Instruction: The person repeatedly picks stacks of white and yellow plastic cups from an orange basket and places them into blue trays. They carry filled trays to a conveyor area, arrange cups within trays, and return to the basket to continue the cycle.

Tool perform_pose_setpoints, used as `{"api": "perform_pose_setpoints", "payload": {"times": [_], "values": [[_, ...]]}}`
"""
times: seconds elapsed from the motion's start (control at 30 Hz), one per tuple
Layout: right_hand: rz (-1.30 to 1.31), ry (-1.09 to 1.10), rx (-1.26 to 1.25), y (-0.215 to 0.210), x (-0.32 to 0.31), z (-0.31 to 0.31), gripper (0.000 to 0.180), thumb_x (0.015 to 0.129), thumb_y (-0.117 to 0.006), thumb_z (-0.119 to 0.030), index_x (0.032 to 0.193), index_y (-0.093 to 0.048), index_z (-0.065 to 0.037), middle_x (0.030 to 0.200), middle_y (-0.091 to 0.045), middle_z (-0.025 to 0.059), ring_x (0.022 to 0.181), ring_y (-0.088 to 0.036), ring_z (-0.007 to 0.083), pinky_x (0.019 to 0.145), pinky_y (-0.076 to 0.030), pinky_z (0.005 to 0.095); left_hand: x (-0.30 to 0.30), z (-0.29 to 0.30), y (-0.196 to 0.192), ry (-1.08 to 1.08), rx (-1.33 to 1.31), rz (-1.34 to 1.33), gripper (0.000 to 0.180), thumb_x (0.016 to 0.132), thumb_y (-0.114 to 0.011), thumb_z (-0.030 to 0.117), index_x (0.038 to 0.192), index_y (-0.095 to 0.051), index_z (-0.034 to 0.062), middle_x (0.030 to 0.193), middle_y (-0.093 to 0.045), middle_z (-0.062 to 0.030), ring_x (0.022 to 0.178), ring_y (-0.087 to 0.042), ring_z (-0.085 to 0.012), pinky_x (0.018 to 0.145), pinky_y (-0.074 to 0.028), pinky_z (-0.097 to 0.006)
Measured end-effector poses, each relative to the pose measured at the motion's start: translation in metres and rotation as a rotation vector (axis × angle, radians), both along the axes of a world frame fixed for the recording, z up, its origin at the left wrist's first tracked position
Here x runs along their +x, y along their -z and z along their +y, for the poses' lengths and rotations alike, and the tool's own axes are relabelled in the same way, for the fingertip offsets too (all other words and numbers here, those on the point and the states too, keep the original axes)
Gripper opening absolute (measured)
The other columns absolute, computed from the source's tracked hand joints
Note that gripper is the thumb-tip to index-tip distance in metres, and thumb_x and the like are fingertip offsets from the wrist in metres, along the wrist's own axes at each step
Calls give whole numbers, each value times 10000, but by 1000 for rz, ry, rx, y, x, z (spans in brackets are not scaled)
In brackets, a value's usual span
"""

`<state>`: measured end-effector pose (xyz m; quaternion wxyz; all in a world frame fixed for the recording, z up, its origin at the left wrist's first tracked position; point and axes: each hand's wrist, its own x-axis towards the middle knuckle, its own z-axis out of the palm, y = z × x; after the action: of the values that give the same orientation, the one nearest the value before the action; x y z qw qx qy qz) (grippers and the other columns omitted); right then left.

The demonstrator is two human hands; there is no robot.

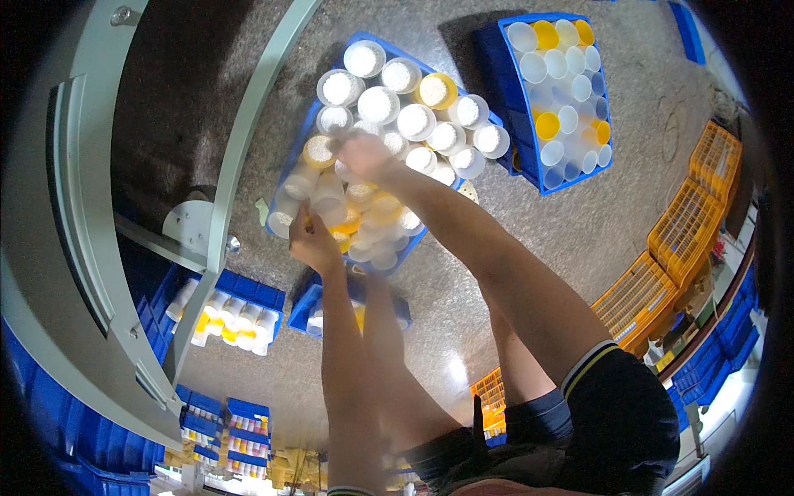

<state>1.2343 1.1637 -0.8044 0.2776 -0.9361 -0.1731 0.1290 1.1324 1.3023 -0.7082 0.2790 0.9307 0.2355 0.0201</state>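
Reaching down into the near blue crate point(289, 164), both hands are in among a crowd of round plastic tubes point(378, 104), white and yellow, most with a pale, grainy filling showing at the mouth. The right hand point(361, 155) is over the middle of the pile, its fingers curled onto the tubes beneath it; motion blur smears the fingertips, so I cannot tell whether it has truly closed on one. The left hand point(308, 238) is at the crate's near left corner, fingers bent round what looks like a tube tipped on its side point(284, 217), though the grip itself is hidden behind the knuckles.

Those tubes stand upright at the far end of the crate and lie tumbled and leaning at the near end. They look light and stiff, smooth-walled and likely a bit slippery, so my read is that the side wall just below the rim is the place to take hold, keeping the open mouth up lest the filling spill.

Further right, a second blue crate point(498, 62) holds neat rows of empty-looking tubes. Orange lattice baskets point(683, 231) line the right edge, more blue bins of tubes point(250, 291) sit lower left, and a grey metal frame point(241, 140) sweeps across the speckled floor point(562, 240).
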Motion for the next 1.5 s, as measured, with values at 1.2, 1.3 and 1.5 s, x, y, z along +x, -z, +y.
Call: {"api": "perform_pose_setpoints", "payload": {"times": [1.2, 1.3, 1.5], "values": [[-49, -263, -145, -36, 14, -11, 279, 865, -553, -156, 1043, -598, 55, 1044, -652, 260, 861, -691, 296, 704, -563, 386, 4, -22, 69, -41, 96, 277, 451, 916, -560, 60, 1359, -478, 42, 1376, -440, -257, 1086, -591, -397, 903, -539, -438], [190, -195, -144, -43, 19, -13, 272, 838, -566, -139, 1037, -652, 26, 1019, -669, 229, 889, -691, 270, 660, -563, 362, -4, -35, 69, 80, 234, 447, 467, 941, -535, 79, 1388, -414, 24, 1374, -416, -252, 1154, -548, -406, 946, -520, -449], [235, -473, -299, -36, 31, 0, 272, 878, -540, -123, 1091, -690, -44, 1005, -702, 170, 952, -687, 306, 677, -577, 410, 6, -17, 59, 167, 159, 624, 583, 949, -566, 165, 1458, -318, 23, 1406, -380, -286, 1235, -489, -431, 979, -487, -472]]}}
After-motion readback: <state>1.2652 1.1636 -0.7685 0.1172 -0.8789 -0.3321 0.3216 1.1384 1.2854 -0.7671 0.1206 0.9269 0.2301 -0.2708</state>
